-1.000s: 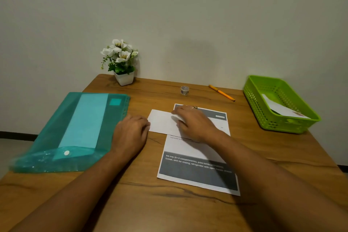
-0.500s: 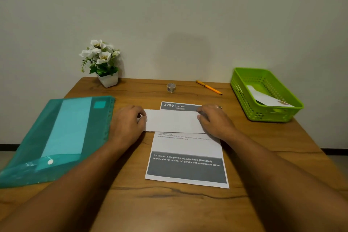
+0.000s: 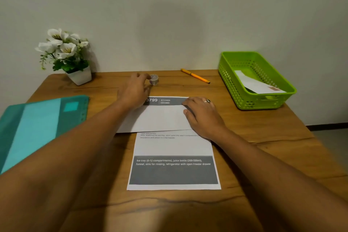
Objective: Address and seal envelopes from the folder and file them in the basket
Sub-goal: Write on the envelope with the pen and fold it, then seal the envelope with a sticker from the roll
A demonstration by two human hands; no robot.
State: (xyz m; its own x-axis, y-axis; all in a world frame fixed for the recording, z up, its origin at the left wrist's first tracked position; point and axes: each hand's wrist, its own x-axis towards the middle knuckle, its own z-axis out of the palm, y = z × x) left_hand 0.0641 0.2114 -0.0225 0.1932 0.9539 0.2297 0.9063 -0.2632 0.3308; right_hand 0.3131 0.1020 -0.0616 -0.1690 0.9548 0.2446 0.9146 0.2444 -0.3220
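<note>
A white envelope (image 3: 160,118) lies flat on a printed sheet (image 3: 173,149) in the middle of the wooden table. My right hand (image 3: 202,114) presses on the envelope's right end with its fingers flat. Far beyond the envelope, my left hand (image 3: 134,90) reaches to a small clear tape roll (image 3: 154,79), its fingertips at the roll; whether they grip it is unclear. An orange pen (image 3: 195,75) lies near the back edge. The green basket (image 3: 229,73) at the right holds one envelope (image 3: 258,84). The teal folder (image 3: 39,124) lies at the left.
A white pot of artificial flowers (image 3: 80,76) stands at the table's back left corner. The wall runs right behind the table. Bare wood shows along the front edge and between the sheet and the basket.
My left hand has left the envelope's left end and moved forward to the tape roll. My right hand slid to the envelope's right end and stays there.
</note>
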